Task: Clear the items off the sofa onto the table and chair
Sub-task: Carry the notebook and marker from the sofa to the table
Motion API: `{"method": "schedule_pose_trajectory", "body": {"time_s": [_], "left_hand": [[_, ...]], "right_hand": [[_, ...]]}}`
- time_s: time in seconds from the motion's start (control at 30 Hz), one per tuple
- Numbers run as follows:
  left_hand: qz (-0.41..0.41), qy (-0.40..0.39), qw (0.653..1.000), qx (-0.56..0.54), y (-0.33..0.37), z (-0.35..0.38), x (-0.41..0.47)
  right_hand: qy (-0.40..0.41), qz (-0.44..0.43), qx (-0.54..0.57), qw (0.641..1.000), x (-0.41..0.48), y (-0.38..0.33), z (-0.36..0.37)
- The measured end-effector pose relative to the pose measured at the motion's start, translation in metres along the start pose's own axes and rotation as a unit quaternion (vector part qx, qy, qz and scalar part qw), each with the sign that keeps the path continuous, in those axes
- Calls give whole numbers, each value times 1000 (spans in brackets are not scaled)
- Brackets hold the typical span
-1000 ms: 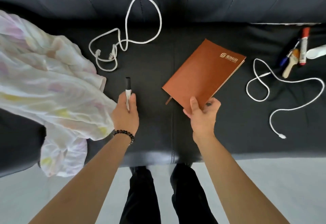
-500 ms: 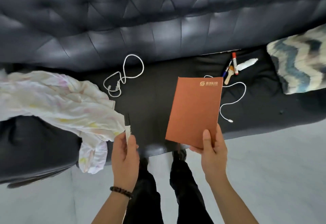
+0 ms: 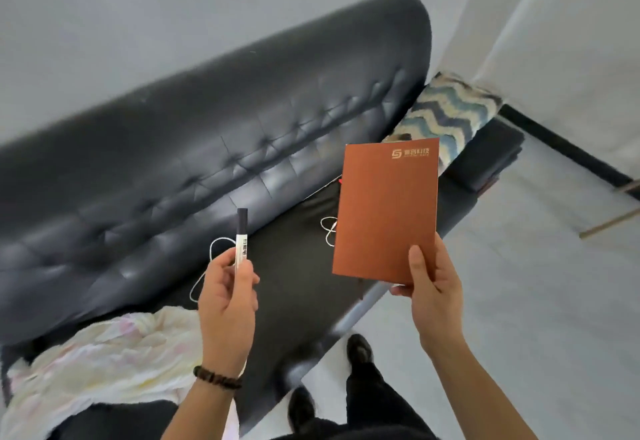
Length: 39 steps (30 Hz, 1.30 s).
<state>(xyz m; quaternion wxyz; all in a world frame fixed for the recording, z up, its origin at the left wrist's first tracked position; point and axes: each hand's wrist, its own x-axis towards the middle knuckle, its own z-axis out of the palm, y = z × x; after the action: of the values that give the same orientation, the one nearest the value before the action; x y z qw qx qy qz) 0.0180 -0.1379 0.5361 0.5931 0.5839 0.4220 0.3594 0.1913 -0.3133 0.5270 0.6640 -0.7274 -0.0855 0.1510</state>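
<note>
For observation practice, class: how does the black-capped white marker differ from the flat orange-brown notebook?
The black-capped white marker is a thin stick; the orange-brown notebook is a broad flat rectangle. The marker is black and white; the notebook is one colour with a corner logo. The left hand grips the marker; the right hand pinches the notebook's lower edge. Both are held upright above the black leather sofa.

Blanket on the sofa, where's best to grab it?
Take the blanket by its bunched middle folds, probably, coming down from above at the seat's front side. It lies crumpled and limp on the sofa, so a gathered handful should lift most of it.
</note>
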Motion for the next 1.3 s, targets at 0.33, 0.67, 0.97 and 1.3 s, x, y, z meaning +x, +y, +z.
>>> {"method": "schedule_pose_trajectory", "body": {"time_s": [0.33, 0.67, 0.97, 1.3], "left_hand": [[-6, -270, 960, 76, 1, 135, -52], [134, -410, 892, 133, 29, 321, -151], [149, -446, 872, 137, 39, 468, -237], [120, -509, 841, 138, -18, 693, -296]], "right_hand": [[279, 23, 26, 960, -85, 17, -164], [422, 26, 92, 902, -70, 50, -334], [444, -3, 124, 888, -20, 36, -482], [497, 33, 110, 860, 68, 69, -647]]}}
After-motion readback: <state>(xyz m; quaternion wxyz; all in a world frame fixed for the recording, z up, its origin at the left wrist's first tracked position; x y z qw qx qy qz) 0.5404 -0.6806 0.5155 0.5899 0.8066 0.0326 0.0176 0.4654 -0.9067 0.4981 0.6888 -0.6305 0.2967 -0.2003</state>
